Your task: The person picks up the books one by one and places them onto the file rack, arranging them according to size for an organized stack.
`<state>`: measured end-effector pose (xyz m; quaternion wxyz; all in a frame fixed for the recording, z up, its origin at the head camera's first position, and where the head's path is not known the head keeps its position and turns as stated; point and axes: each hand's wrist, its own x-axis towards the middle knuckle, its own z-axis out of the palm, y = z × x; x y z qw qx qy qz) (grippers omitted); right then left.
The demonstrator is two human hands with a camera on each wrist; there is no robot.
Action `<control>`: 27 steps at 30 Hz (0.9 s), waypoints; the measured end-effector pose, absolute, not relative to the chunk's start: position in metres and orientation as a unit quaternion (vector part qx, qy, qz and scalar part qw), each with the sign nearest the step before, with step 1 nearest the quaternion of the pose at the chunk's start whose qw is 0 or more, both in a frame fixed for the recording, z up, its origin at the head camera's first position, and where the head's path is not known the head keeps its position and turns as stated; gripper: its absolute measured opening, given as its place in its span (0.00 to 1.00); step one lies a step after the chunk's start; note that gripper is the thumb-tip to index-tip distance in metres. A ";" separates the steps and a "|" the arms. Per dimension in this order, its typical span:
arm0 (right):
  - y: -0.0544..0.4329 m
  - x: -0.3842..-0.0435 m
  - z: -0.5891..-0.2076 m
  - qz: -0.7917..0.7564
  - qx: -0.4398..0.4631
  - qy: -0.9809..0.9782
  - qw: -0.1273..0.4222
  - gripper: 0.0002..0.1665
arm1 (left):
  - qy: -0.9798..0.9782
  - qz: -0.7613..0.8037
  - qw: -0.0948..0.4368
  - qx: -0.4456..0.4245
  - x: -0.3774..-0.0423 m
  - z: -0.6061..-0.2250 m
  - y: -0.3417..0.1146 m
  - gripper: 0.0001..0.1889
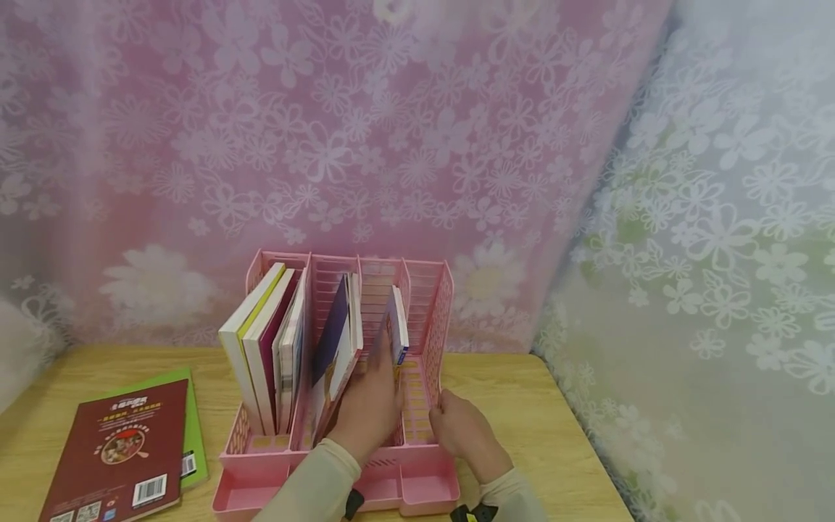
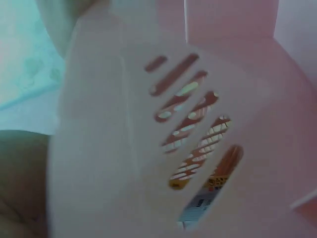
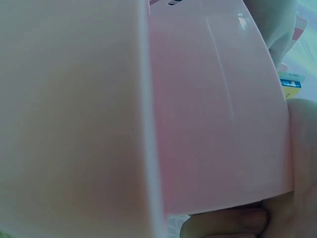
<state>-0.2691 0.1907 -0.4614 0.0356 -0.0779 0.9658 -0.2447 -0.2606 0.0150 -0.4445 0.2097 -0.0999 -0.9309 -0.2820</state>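
Observation:
A pink desktop book organizer (image 1: 313, 458) stands on the wooden table, with several upright slots and small trays along its front. My left hand (image 1: 368, 409) reaches into the third slot and holds a thin blue book (image 1: 399, 326), fingers along its left cover; the thumb is mostly hidden. My right hand (image 1: 466, 431) grips the organizer's right side wall near the front, and in the right wrist view its fingers (image 3: 223, 221) curl under a pink edge. Thick books (image 1: 261, 362) fill the leftmost slot. A dark blue and white book (image 1: 335, 348) leans in the second one.
Left of the organizer, a dark red book (image 1: 124, 446) lies on a green book (image 1: 196, 435). The rightmost slot (image 1: 417, 395) shows its bare slatted floor. Flowered curtains hang behind and to the right, close to the table (image 1: 548, 435).

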 end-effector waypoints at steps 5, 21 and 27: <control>0.192 -0.268 -0.462 -0.245 -0.076 0.966 0.034 0.11 | -0.942 -0.286 0.140 -0.105 -0.235 -0.438 0.016 0.54; 0.194 -0.267 -0.460 -0.241 -0.083 0.967 0.023 0.14 | -0.934 -0.319 0.116 -0.110 -0.204 -0.429 0.007 0.47; 0.190 -0.267 -0.461 -0.245 -0.084 0.965 0.026 0.14 | -0.930 -0.329 0.071 -0.150 -0.178 -0.409 -0.020 0.37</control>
